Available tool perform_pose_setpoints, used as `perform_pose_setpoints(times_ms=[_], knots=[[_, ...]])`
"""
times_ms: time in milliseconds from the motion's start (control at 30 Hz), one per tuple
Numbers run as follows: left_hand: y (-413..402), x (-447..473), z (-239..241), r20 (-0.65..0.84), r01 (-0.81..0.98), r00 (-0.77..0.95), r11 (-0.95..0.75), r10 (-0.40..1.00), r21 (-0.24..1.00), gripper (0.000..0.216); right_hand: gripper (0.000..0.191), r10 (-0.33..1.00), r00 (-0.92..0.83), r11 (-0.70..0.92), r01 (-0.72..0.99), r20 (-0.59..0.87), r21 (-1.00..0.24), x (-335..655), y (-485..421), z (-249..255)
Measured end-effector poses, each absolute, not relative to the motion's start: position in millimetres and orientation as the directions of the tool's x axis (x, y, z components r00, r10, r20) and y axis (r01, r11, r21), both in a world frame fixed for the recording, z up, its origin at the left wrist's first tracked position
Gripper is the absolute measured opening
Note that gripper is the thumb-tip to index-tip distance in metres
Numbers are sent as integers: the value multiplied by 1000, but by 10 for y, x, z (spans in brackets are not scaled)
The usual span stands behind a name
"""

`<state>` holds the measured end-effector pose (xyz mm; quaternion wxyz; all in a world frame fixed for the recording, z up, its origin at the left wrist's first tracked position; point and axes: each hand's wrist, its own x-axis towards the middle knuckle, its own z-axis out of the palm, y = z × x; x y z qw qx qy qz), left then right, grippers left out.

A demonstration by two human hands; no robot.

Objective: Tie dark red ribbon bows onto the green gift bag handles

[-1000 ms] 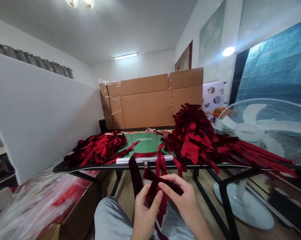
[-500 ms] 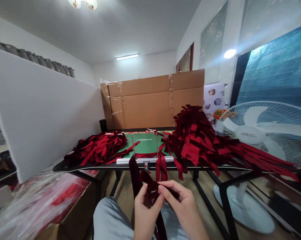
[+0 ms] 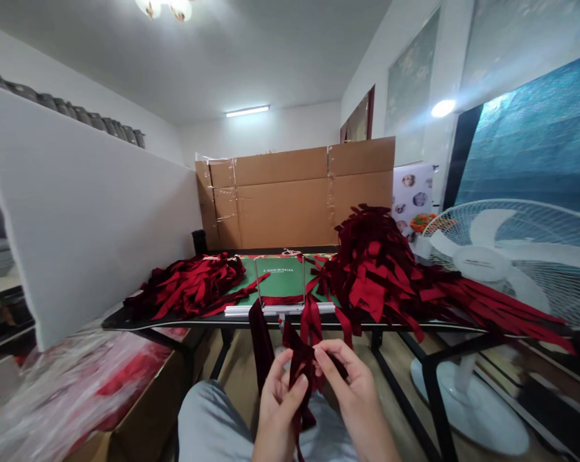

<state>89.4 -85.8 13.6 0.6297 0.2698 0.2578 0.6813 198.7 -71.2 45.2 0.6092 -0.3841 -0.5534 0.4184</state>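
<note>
Between my two hands, in front of the table edge, is a dark red velvet ribbon (image 3: 299, 356), looped and folded. My left hand (image 3: 281, 394) pinches it between thumb and fingers from the left. With thumb and forefinger together, my right hand (image 3: 345, 378) grips its right side. Ends of the ribbon hang below, over my lap. Just beyond, a metal frame with two upright rods (image 3: 303, 282) stands at the table edge, red ribbon stretched between the rods. More ribbon strips (image 3: 310, 321) dangle from the edge there.
Heaps of red ribbon lie on the table to the left (image 3: 194, 282) and right (image 3: 376, 269). A green mat (image 3: 278, 279) lies between them. Cardboard (image 3: 280, 199) stands behind, a white board (image 3: 92, 218) at left, a fan (image 3: 487, 263) at right. A plastic-lined box (image 3: 131, 417) sits lower left.
My hands have moved slightly apart. The ribbon's folded part now stands more upright between them, and the loop has changed shape.
</note>
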Motion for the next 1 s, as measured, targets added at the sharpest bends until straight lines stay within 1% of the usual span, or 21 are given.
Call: perform_pose_setpoints(times_ms=[67, 133, 200, 267, 333, 400, 467, 533, 633, 700, 767, 833, 900, 967, 1000], knots=[[-870, 889, 104, -19, -785, 97, 89, 995, 613, 40, 25, 938, 25, 346, -98, 345, -933, 1966, -718, 434], [-864, 887, 64, -39, -807, 165, 157, 986, 570, 35, 25, 941, 32, 339, -104, 338, -935, 1945, -723, 415], [-843, 887, 34, -29, -812, 94, 94, 995, 577, 34, 25, 935, 58, 353, -89, 349, -931, 1928, -724, 405], [-815, 884, 28, -8, -767, -34, -20, 999, 641, 37, 25, 923, 82, 381, -48, 376, -923, 1916, -728, 408], [-790, 880, 54, 23, -666, -146, -116, 989, 737, 37, 25, 905, 99, 415, 3, 413, -910, 1900, -740, 416], [-775, 878, 100, 52, -542, -233, -174, 971, 822, 34, 24, 888, 114, 444, 42, 445, -895, 1879, -760, 417], [-771, 880, 146, 92, -432, -306, -224, 948, 874, 32, 24, 873, 126, 467, 64, 472, -882, 1857, -781, 403], [-776, 882, 178, 123, -353, -355, -255, 927, 900, 31, 23, 864, 142, 475, 82, 482, -876, 1840, -792, 375], [-793, 871, 211, 149, -262, -375, -259, 915, 930, 31, 23, 874, 140, 458, 78, 465, -885, 1836, -773, 329], [-805, 853, 243, 178, -192, -360, -259, 916, 947, 30, 24, 895, 86, 437, 29, 437, -899, 1850, -729, 312], [-811, 832, 287, 246, -111, -305, -291, 920, 950, 26, 24, 920, 18, 393, -44, 393, -918, 1878, -668, 313], [-806, 811, 324, 307, -68, -228, -329, 924, 942, 22, 29, 941, -33, 331, -124, 337, -935, 1916, -606, 330], [-790, 792, 334, 290, -116, -188, -315, 938, 942, 21, 32, 953, -83, 273, -190, 292, -943, 1962, -555, 359], [-762, 775, 303, 174, -268, -137, -205, 975, 941, 24, 32, 953, -139, 233, -228, 268, -945, 2008, -517, 392], [-746, 770, 275, 92, -373, -65, -109, 994, 921, 27, 31, 951, -169, 215, -236, 258, -948, 2031, -502, 407]])
